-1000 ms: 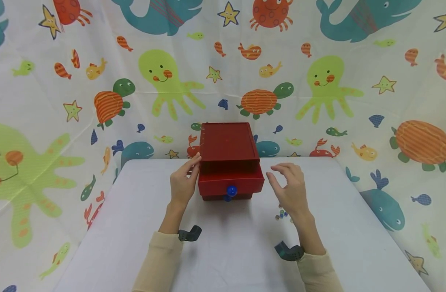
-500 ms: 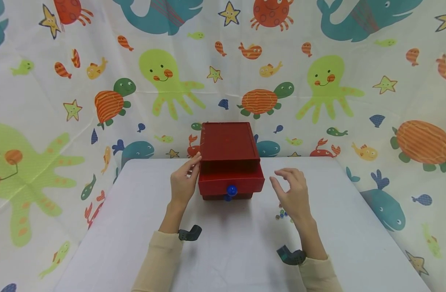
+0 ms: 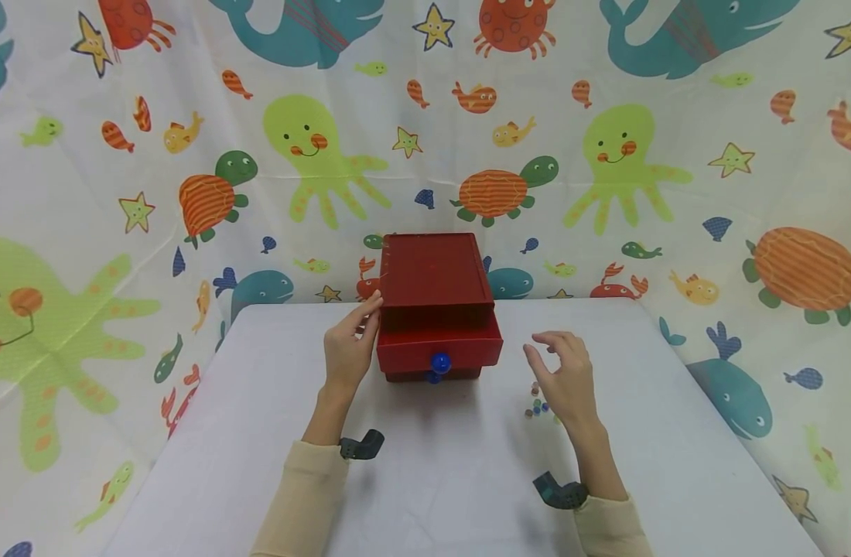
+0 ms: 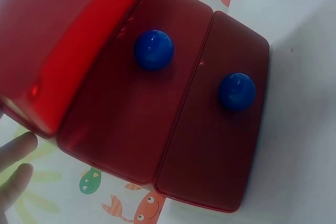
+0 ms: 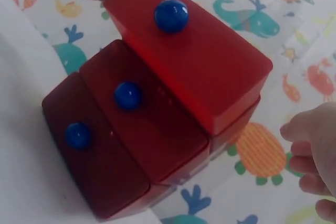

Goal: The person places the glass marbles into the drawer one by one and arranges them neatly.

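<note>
A small red drawer cabinet (image 3: pixel 435 267) stands at the back of the table with its top drawer (image 3: pixel 404 356) pulled out. Each of its three drawer fronts bears a round blue knob; the lower two drawers are closed, as the right wrist view shows. My left hand (image 3: pixel 349 348) has its fingertips against the cabinet's upper left side. To the right of the drawer, apart from it, hovers my right hand (image 3: pixel 568 379), thumb and fingers loosely bent with nothing between them. In the right wrist view, the knob (image 5: pixel 171 16) of the extended drawer faces the camera.
Several small coloured marbles (image 3: pixel 537 408) lie on the white table (image 3: pixel 432 480), partly hidden behind my right wrist. A cloth (image 3: pixel 425 100) printed with sea animals hangs behind the table and along its sides.
My right hand has drawn away from the drawer, to the right and slightly toward me. The left hand and the pulled-out drawer have stayed in place.
</note>
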Available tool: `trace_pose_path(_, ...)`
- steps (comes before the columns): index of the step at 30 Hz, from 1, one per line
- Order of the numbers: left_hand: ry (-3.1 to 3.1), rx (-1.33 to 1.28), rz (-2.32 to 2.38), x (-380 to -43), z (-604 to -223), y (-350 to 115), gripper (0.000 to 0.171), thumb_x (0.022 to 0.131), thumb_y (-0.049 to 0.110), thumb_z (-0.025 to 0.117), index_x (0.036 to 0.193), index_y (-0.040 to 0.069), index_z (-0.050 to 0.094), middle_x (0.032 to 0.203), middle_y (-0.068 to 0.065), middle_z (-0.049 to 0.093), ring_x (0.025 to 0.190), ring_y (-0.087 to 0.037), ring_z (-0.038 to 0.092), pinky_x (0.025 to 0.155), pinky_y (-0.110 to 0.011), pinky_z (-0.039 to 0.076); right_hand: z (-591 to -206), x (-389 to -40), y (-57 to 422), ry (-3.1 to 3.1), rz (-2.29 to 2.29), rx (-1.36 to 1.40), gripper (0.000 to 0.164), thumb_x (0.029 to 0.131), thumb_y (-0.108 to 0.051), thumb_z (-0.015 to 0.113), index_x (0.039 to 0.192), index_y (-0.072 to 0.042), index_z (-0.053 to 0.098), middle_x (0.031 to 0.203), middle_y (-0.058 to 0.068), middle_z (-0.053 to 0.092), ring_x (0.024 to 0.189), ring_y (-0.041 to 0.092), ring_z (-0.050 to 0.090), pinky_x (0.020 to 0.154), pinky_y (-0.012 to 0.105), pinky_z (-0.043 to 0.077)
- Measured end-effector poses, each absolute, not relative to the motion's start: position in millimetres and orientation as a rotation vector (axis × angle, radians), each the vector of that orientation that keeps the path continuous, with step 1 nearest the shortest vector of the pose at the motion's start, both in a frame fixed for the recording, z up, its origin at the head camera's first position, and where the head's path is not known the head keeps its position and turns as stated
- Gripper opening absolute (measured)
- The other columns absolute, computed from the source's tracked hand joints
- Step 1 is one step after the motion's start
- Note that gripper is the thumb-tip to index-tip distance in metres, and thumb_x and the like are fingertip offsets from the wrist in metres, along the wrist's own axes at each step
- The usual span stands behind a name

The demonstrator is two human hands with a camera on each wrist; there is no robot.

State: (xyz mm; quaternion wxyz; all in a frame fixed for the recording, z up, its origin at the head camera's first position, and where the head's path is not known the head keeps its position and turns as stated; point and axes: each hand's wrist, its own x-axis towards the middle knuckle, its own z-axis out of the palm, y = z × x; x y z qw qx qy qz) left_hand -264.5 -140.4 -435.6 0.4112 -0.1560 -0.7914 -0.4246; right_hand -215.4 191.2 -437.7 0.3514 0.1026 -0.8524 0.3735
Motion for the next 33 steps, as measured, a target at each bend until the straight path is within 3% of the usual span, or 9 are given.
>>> trace_pose_path(7, -1.995, -0.388, -1.066, -264.7, -437.0, -141.2, 0.030, 0.097, 0.012, 0.066, 0.127, 0.011, 0.070, 0.128, -0.003, 0.071, 0.099, -0.023, 0.075, 0.075, -0.010, 0.055, -448.9, -218.1, 196.9, -2.237, 0.969, 0.248, 0.025, 0.087, -0.013, 0.078, 0.108, -0.001, 0.071, 0.108, 0.015, 0.070, 0.093, 0.031, 0.061, 0.080, 0.039, 0.047)
trace_pose_path(22, -1.958, -0.410, -1.131, -267.8, -440.5, -142.0, 0.029, 0.097, 0.008, 0.065, 0.125, 0.009, 0.071, 0.127, -0.005, 0.071, 0.096, -0.024, 0.075, 0.075, -0.003, 0.049, -468.9, -211.6, 203.0, -2.362, 0.965, 0.159, 0.025, 0.090, -0.018, 0.074, 0.110, -0.003, 0.070, 0.110, 0.016, 0.069, 0.095, 0.029, 0.059, 0.083, 0.045, 0.045)
trace_pose_path(33, -1.958, -0.427, -1.119, -267.1, -436.7, -141.6, 0.029, 0.097, 0.010, 0.065, 0.125, 0.008, 0.071, 0.127, -0.006, 0.071, 0.098, -0.025, 0.075, 0.076, -0.002, 0.049, -488.9, -205.1, 208.9, -2.367, 0.910, 0.191, 0.022, 0.087, -0.012, 0.077, 0.104, -0.001, 0.071, 0.104, 0.017, 0.070, 0.088, 0.031, 0.060, 0.079, 0.042, 0.045)
